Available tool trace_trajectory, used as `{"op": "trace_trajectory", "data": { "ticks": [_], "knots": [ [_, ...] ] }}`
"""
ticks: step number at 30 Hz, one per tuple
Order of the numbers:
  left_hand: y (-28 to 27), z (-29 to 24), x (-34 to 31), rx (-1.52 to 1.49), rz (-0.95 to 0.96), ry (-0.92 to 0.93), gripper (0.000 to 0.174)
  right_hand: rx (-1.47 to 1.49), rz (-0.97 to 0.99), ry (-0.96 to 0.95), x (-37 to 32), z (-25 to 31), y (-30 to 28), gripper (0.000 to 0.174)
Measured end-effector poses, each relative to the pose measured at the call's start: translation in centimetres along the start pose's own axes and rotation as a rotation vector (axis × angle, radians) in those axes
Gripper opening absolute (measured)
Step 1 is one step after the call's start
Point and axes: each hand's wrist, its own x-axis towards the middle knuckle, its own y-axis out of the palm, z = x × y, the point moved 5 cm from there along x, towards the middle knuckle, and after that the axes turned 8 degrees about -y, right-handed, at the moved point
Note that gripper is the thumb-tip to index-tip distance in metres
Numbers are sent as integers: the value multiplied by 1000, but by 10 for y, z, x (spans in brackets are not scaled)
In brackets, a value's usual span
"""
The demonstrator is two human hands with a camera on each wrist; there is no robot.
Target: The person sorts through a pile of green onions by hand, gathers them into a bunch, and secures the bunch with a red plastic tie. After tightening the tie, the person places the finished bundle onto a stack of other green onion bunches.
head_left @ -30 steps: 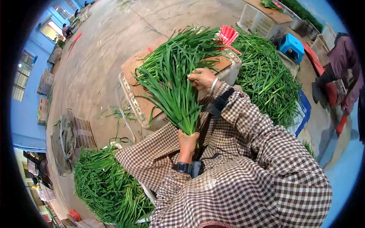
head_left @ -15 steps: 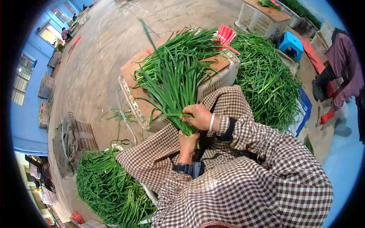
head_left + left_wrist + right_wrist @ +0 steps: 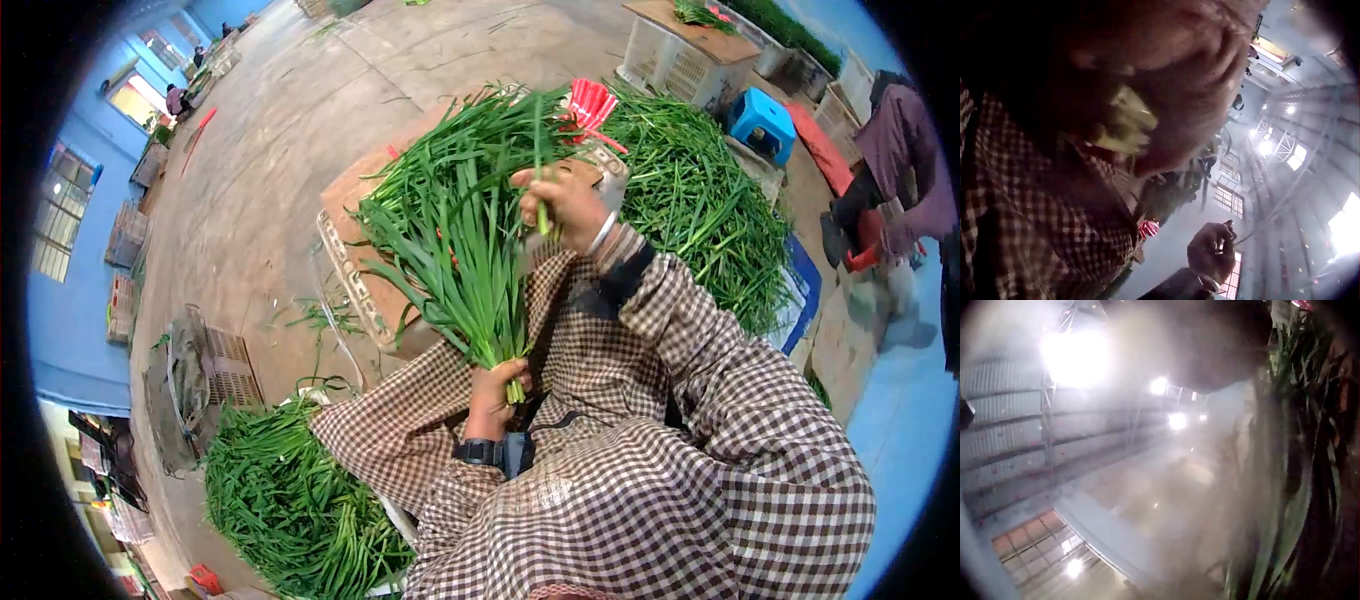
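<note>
Low in the head view my left hand (image 3: 490, 395) grips a bunch of garlic chives (image 3: 485, 290) by its stems. The leaves fan away over the board, and the cut stem ends stick out beside the thumb. Pale stem ends (image 3: 1125, 125) also show under the palm in the left wrist view. My right hand (image 3: 570, 205) is raised right of the bunch, pinching a single chive stalk (image 3: 543, 215) that points upward, blurred at its top. Behind the bunch, more chives (image 3: 520, 105) lie on a brown board (image 3: 350, 190) over a crate.
Red-and-white ties (image 3: 592, 102) lie at the board's far right corner. Heaps of chives stand at right (image 3: 690, 210) and at lower left (image 3: 290, 500). A blue stool (image 3: 763, 125) and another person (image 3: 905, 150) are farther right. A plastic basket (image 3: 230, 355) stands on the left.
My right hand came down from the leaves to the stems near my left hand, then rose again with a stalk. My left hand has kept its grip, dropping slightly.
</note>
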Motion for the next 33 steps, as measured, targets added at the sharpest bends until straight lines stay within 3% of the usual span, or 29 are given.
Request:
{"op": "trace_trajectory", "data": {
  "ticks": [2,4,5,6,8,10,15,20,22,27,30,33],
  "knots": [
    [-1,3,-4,-24,76,-39,24,288,-42,71,7,0,-7,22],
    [5,7,-5,-259,327,-85,31,320,22,27,11,-1,-4,18],
    [2,10,-2,-286,397,-106,41,311,-54,58,12,-6,-9,17],
    [3,9,-4,-294,386,-102,41,300,-131,89,10,-6,-7,16],
    [15,5,-10,-431,554,-107,49,258,-174,91,9,-7,-2,15],
    [13,6,-9,-432,532,-111,56,236,6,157,13,-10,7,13],
    [16,7,-9,-454,596,-115,58,54,27,191,17,-17,41,17],
    [16,9,-7,-509,648,-131,56,-218,140,372,12,-60,58,9],
    [18,8,-9,-535,643,-124,56,-347,-10,301,13,-65,48,6],
    [17,9,-6,-560,663,-112,55,-400,-33,231,9,-74,55,7],
    [17,9,-7,-556,670,-88,55,-902,119,-134,9,-78,70,12],
    [15,11,-8,-558,614,-77,54,-1077,143,-88,12,-89,76,23]
  ]
}}
